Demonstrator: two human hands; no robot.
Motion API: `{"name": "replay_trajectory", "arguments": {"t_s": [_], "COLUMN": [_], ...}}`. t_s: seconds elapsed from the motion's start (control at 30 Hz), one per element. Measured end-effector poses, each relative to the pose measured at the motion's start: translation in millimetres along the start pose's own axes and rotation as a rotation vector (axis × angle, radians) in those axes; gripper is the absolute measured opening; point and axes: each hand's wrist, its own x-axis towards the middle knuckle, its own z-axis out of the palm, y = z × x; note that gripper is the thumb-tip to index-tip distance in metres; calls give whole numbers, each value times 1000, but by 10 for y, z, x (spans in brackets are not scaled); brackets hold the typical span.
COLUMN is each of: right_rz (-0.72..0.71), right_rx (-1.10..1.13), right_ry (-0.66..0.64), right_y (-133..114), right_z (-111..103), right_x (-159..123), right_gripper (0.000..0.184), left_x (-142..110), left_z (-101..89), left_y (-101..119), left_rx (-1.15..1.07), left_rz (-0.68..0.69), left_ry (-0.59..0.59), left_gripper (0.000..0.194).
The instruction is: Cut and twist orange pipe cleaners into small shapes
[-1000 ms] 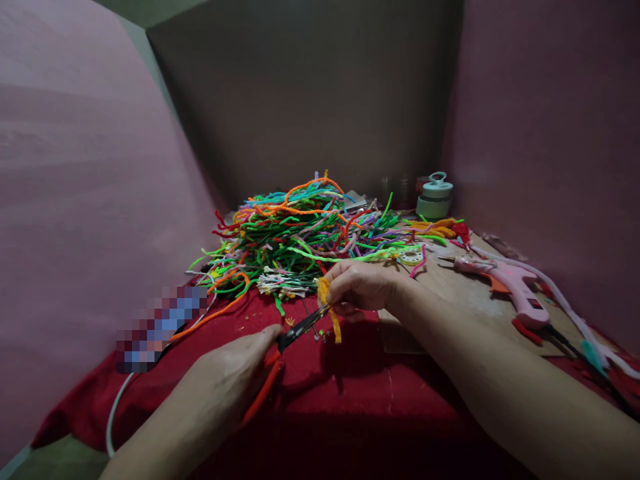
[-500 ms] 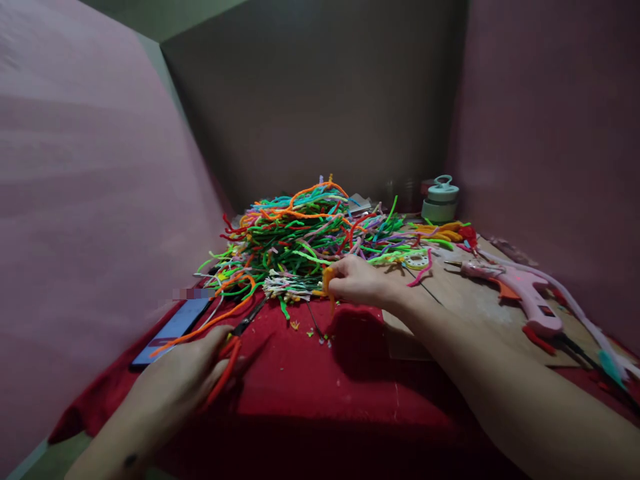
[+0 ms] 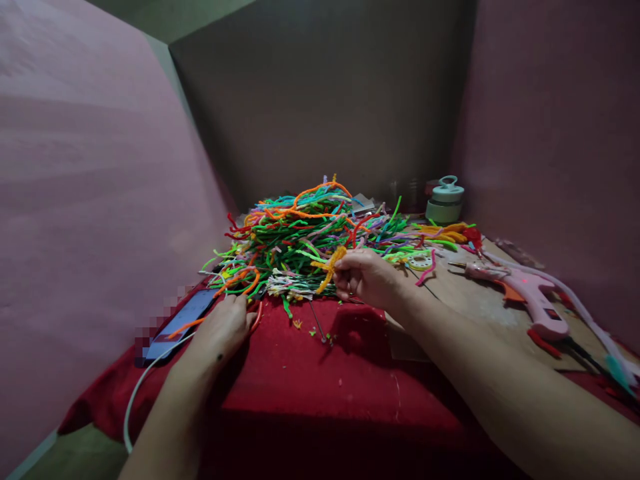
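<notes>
My right hand (image 3: 363,273) pinches a yellow-orange pipe cleaner piece (image 3: 330,270) bent into a small branching shape, held in front of the pile. Low over the red cloth, my left hand (image 3: 227,327) is closed at the orange handles of the scissors (image 3: 258,316); most of the scissors is hidden behind the fingers and pipe cleaners. Just beyond both hands lies a tall heap of multicoloured pipe cleaners (image 3: 300,230). At its front edge rests a bundle of white-tipped thin stems (image 3: 290,283).
A phone (image 3: 187,320) with a white cable (image 3: 134,400) lies at the left. On the right, a pink glue gun (image 3: 537,300) rests on a brown board (image 3: 465,313). Behind it stands a pale green container (image 3: 445,203). Small scraps (image 3: 320,333) dot the red cloth (image 3: 320,380).
My left hand has moved forward and right with the scissors, down beside the heap. My right hand has turned, so the yellow-orange piece shows more fully.
</notes>
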Motion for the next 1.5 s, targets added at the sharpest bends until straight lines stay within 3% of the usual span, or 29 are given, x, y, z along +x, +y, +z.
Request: {"name": "replay_trajectory", "arguments": {"t_s": [0.07, 0.13, 0.2, 0.27, 0.4, 0.53, 0.7, 0.93, 1.17, 1.37, 1.43, 1.5], "right_rz": [-3, -5, -7, -23, -91, -121, -138, -268, -270, -627, -623, -516], "right_rx": [11, 3, -7, -20, -49, -124, -166, -419, -430, -946, -968, -837], "right_ry": [-23, -48, -55, -50, -36, 6, 35, 281, 236, 398, 402, 364], "right_y": [-1, -2, 1, 12, 55, 74, 49, 35, 58, 195, 196, 173], "right_z": [10, 18, 19, 13, -11, -4, 42, 42, 38, 7, 8, 10], "right_x": [-10, -20, -25, -20, 16, 30, 1, 13, 1, -8, -8, 1], "right_gripper": [3, 2, 3, 5, 8, 7, 13, 20, 22, 19, 21, 20], "left_x": [-39, -98, -131, -107, 53, 159, 195, 210, 206, 196, 186, 181], "left_z": [-137, -316, -474, -555, -493, -373, -231, -167, -141, -39, -29, -30], "left_y": [148, 364, 609, 828, 1079, 1149, 1146, 1168, 1246, 1303, 1308, 1299], "left_rx": [-22, -209, -514, -865, -1254, -1407, -1626, -1698, -1692, -1562, -1554, -1582], "left_rz": [61, 107, 174, 151, 153, 129, 93, -2, -35, -53, -37, -22], "left_ry": [94, 193, 144, -4, -236, -223, -211, -254, -166, 12, 36, 25], "left_gripper": [30, 34, 33, 36, 28, 20, 27, 18, 20, 23, 24, 23]}}
